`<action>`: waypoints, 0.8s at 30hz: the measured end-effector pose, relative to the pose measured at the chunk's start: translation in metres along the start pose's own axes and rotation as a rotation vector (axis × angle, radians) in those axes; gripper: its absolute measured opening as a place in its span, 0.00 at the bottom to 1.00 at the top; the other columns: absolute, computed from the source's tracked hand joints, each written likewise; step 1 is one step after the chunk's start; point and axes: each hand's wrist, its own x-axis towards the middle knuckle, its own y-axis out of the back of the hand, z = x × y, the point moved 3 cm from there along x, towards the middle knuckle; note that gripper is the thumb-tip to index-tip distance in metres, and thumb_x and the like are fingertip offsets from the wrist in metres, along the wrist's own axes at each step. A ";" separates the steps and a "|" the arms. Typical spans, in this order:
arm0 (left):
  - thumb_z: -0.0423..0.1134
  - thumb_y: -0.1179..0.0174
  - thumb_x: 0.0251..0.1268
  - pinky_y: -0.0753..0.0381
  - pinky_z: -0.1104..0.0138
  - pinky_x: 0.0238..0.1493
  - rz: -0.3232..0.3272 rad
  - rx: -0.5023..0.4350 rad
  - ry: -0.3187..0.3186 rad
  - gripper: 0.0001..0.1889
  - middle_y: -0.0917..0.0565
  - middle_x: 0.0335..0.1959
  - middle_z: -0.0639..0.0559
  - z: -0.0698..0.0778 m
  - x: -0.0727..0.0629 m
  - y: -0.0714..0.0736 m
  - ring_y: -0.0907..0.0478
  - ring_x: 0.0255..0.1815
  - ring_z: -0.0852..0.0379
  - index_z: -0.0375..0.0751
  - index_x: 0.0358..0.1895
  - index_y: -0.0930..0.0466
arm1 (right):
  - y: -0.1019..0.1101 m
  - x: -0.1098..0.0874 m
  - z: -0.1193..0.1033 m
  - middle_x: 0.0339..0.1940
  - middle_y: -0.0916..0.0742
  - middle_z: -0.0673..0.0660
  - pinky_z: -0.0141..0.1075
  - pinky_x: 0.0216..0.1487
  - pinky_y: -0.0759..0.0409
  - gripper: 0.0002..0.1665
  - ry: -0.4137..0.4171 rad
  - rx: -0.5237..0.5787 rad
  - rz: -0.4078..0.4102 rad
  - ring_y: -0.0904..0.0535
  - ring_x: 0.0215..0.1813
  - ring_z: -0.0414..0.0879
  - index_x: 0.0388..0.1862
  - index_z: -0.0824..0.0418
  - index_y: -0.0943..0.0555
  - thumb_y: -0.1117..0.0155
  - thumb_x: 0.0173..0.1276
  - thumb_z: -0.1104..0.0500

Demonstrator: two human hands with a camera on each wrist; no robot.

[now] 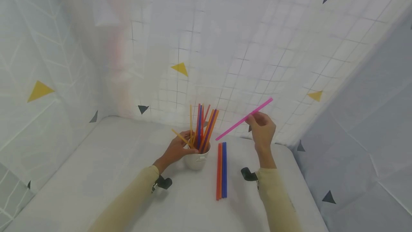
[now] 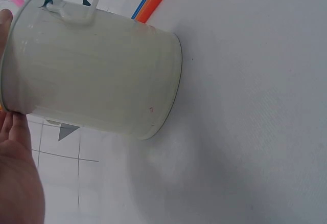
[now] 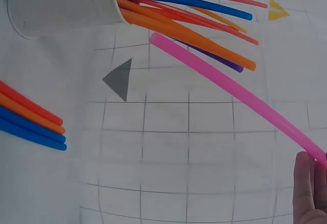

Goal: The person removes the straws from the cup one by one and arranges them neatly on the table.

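Observation:
A small white bucket [image 1: 195, 162] with side handles stands upright on the table, and several orange, red, blue, yellow and purple straws [image 1: 210, 128] lean out of it. My left hand [image 1: 173, 151] grips the bucket at its rim, thumb toward me and fingers round the far side; in the left wrist view the fingers [image 2: 19, 134] lie against the bucket wall. To the right, my right hand [image 1: 263, 131] pinches a pink straw [image 1: 234, 127] above the table. The straw slants, its lower end pointing toward the bucket, and in the right wrist view that end overlaps the bucket's straws.
Right of the bucket, several red, orange and blue straws [image 1: 224, 171] lie side by side on the white table [image 1: 180, 203]. White cloth with grid lines and triangles [image 1: 180, 68] rises behind the table and at both sides.

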 end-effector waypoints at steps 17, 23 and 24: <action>0.41 0.24 0.49 0.29 0.61 0.64 0.000 0.007 0.018 0.40 0.28 0.64 0.54 0.002 0.000 0.000 0.31 0.68 0.55 0.46 0.69 0.32 | 0.007 -0.015 0.057 0.47 0.16 0.54 0.34 0.52 0.18 0.20 -0.192 -0.178 -0.022 0.18 0.47 0.45 0.57 0.56 0.20 0.36 0.70 0.49; 0.40 0.24 0.49 0.29 0.62 0.63 0.003 0.015 0.012 0.40 0.28 0.64 0.54 0.003 0.000 0.000 0.31 0.68 0.54 0.47 0.68 0.32 | 0.006 -0.018 0.074 0.45 0.15 0.54 0.38 0.55 0.19 0.19 -0.247 -0.188 -0.033 0.15 0.44 0.44 0.55 0.56 0.19 0.35 0.69 0.49; 0.40 0.24 0.49 0.29 0.62 0.63 0.002 0.013 0.011 0.40 0.28 0.65 0.53 0.003 0.000 0.000 0.31 0.68 0.54 0.47 0.68 0.32 | 0.006 -0.019 0.077 0.45 0.15 0.54 0.38 0.56 0.20 0.19 -0.257 -0.190 -0.034 0.15 0.44 0.45 0.55 0.56 0.18 0.35 0.69 0.50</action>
